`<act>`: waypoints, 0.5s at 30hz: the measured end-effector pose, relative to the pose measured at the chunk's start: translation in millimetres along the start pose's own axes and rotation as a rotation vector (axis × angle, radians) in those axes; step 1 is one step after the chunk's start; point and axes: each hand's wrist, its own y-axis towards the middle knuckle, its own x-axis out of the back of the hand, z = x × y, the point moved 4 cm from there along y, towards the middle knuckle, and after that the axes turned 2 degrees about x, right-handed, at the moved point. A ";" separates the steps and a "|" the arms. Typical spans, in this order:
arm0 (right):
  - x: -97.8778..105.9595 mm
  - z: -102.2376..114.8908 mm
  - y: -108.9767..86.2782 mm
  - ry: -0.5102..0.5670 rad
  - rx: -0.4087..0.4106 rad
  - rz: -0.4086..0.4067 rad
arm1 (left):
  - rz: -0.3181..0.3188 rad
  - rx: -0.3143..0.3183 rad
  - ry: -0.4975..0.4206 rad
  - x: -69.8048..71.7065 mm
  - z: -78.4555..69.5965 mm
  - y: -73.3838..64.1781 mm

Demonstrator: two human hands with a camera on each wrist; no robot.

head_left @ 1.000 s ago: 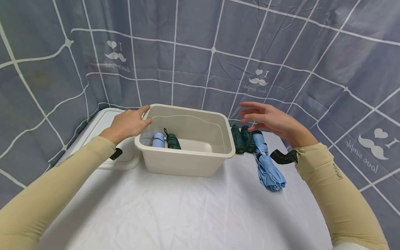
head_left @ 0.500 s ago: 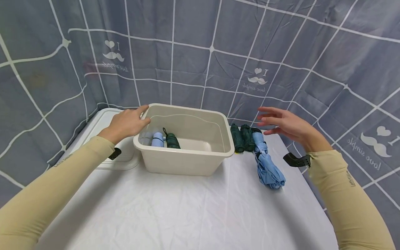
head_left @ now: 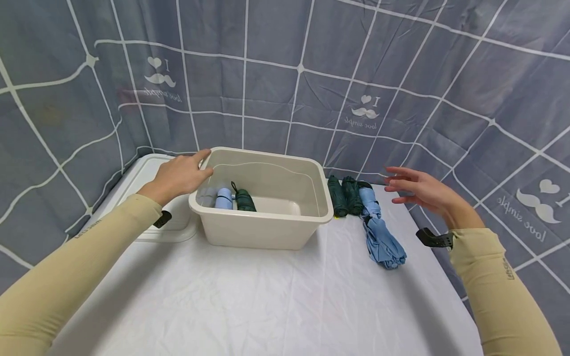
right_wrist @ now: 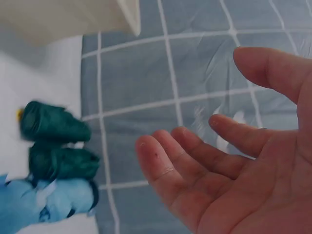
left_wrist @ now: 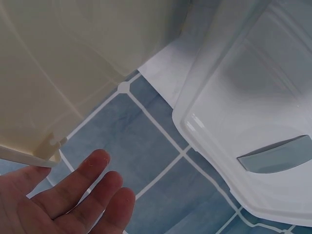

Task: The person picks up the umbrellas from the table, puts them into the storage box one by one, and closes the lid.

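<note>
My left hand [head_left: 180, 175] rests on the left rim of a beige plastic bin [head_left: 258, 230], thumb and index finger on the edge. In the left wrist view, its other fingers [left_wrist: 100, 195] stretch loosely outside the wall. Inside the bin lie a light blue folding umbrella [head_left: 224, 199] and a dark green one [head_left: 244, 200], partly hidden by the front wall. My right hand [head_left: 427, 193] hovers with relaxed fingers and nothing in it, right of two dark green folding umbrellas [head_left: 337, 198] and a light blue umbrella [head_left: 384, 244] with loose, bunched fabric.
A white lid [head_left: 142, 183] lies at the left, partly behind the left arm and the bin. Grey-blue curtains [head_left: 271, 89] with white grid lines surround the table [head_left: 249, 301], which has a white cloth.
My right hand has moved right and slightly down, away from above the umbrellas. The left hand stays on the bin's rim, and the umbrellas lie as before.
</note>
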 end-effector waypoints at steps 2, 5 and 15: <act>0.6 -9.5 -0.3 0.002 -0.013 0.000 | 0.003 0.001 0.001 0.1 1.1 -0.6; 1.9 -23.2 -1.6 0.017 -0.035 -0.006 | 0.006 -0.001 0.002 0.4 2.3 -1.4; 1.4 -55.5 -12.3 0.080 -0.066 -0.050 | 0.010 -0.009 -0.005 2.9 4.5 -4.2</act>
